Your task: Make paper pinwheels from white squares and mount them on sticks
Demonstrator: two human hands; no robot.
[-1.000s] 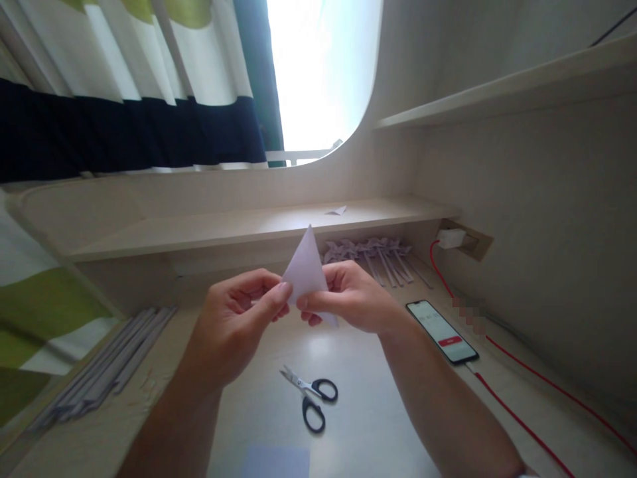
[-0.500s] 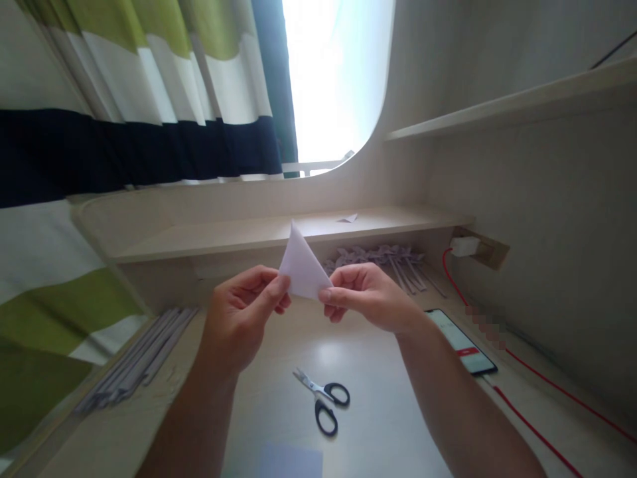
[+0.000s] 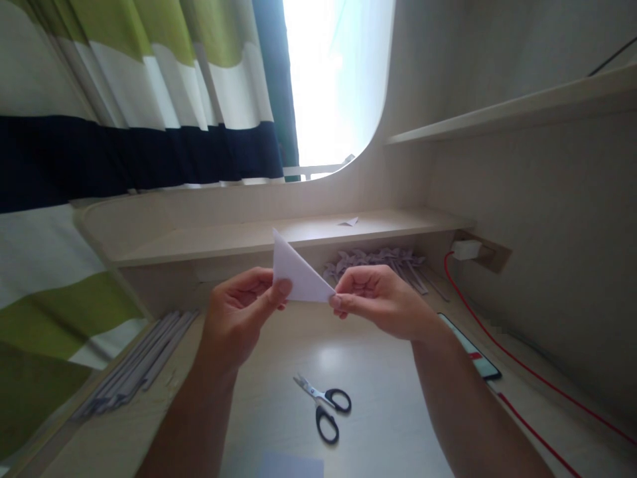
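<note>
A folded paper triangle (image 3: 299,275), pale lilac-white, is held up above the desk between my two hands. My left hand (image 3: 246,309) pinches its left side, the thumb lying across the front near the lower left. At the right corner, my right hand (image 3: 375,299) grips the tip between thumb and fingers. Below the hands, scissors (image 3: 321,401) with black handles lie on the desk, blades slightly apart. A flat piece of pale paper (image 3: 292,466) shows at the bottom edge, partly cut off by the frame.
Rolled paper sticks (image 3: 142,362) lie along the desk's left side. Paper pinwheel-like shapes on sticks (image 3: 383,259) are heaped under the shelf (image 3: 239,242), which bears a small folded paper (image 3: 348,222). A phone (image 3: 472,352) and red cable (image 3: 537,372) lie at the right.
The paper triangle has turned, its top point shifting left and its right corner drawn out to the right. My right hand has moved slightly right.
</note>
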